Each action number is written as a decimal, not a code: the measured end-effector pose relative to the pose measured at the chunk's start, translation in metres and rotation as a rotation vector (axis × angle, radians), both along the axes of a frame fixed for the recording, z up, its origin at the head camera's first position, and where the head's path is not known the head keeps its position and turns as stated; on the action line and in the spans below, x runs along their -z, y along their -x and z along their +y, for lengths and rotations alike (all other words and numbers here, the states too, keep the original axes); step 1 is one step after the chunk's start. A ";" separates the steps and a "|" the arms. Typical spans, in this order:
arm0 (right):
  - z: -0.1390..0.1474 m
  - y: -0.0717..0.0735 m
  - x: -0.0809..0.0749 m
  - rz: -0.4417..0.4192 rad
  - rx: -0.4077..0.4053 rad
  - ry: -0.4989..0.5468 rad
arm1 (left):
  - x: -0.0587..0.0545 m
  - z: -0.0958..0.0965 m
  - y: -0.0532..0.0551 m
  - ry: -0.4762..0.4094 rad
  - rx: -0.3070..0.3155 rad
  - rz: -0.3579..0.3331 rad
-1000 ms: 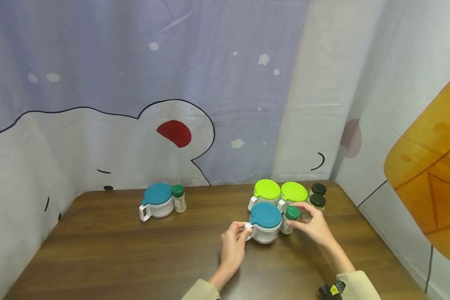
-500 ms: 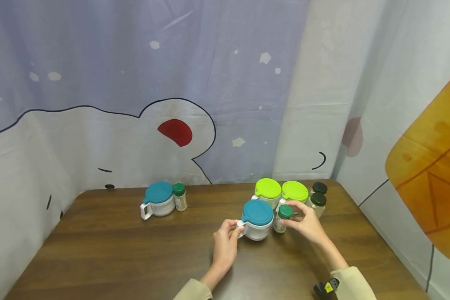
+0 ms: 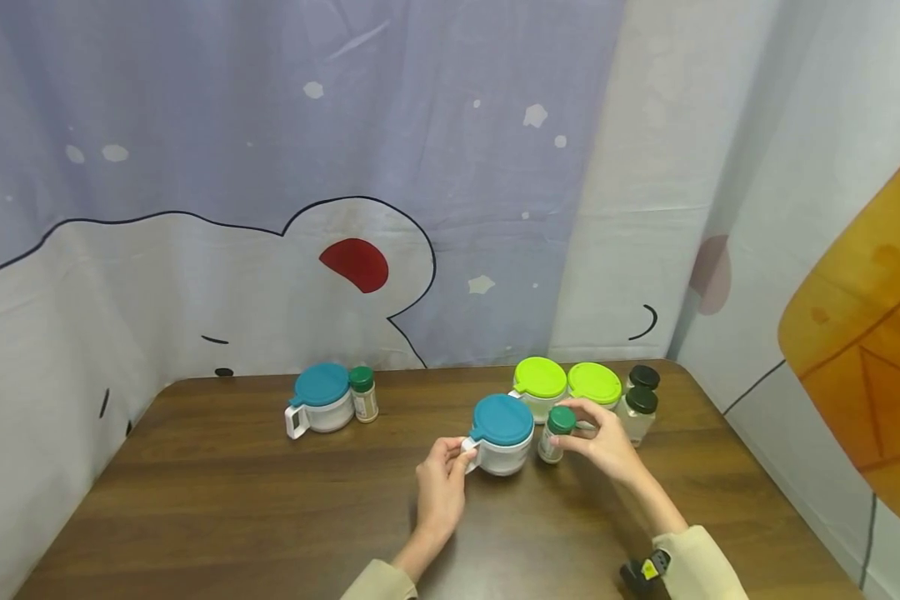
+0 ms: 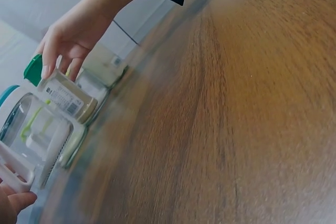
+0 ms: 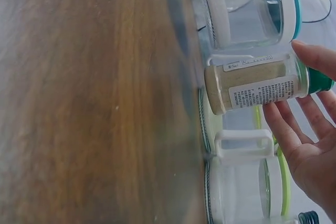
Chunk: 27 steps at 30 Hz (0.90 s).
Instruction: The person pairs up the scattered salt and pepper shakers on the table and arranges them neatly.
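My left hand (image 3: pixel 441 490) pinches the white handle of a clear glass seasoning jar with a blue lid (image 3: pixel 502 421). In the left wrist view, fingertips (image 4: pixel 21 201) show at that handle. My right hand (image 3: pixel 606 442) holds a small spice bottle (image 5: pixel 254 83) with a green cap and pale brown powder, thumb on one side and fingers on the other. The bottle stands upright just right of the blue-lidded jar. Whether either base touches the table I cannot tell. Behind them are two green-lidded jars (image 3: pixel 540 379), their lower parts partly hidden.
Two black-capped bottles (image 3: pixel 640 406) stand right of the green-lidded jars. At the table's back left, another blue-lidded jar (image 3: pixel 322 398) sits beside another green-capped bottle (image 3: pixel 363 394). A printed curtain (image 3: pixel 487 208) hangs behind the brown wooden table (image 3: pixel 270 508).
Both hands have moved left together, carrying the blue-lidded jar and the green-capped spice bottle away from the black-capped bottles. The pair at the back left stays in place.
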State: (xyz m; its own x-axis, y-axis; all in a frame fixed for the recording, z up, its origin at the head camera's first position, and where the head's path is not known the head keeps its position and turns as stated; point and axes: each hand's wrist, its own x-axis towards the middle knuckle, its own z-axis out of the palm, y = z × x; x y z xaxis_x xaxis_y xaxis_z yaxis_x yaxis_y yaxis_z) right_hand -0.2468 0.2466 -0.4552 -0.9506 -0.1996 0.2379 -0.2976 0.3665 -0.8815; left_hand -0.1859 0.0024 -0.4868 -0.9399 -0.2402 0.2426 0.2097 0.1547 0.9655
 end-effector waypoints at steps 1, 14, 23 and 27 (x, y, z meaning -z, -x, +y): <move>-0.001 0.000 -0.001 0.000 -0.004 -0.003 | 0.000 -0.001 0.000 -0.005 -0.006 0.000; -0.017 0.008 -0.001 0.000 -0.063 0.036 | -0.002 -0.010 0.000 -0.001 -0.066 -0.018; -0.028 0.011 0.002 0.001 -0.076 0.043 | -0.003 -0.018 0.001 0.001 -0.094 -0.015; -0.034 0.012 0.001 0.015 -0.078 0.039 | -0.001 -0.022 0.002 -0.003 -0.102 -0.005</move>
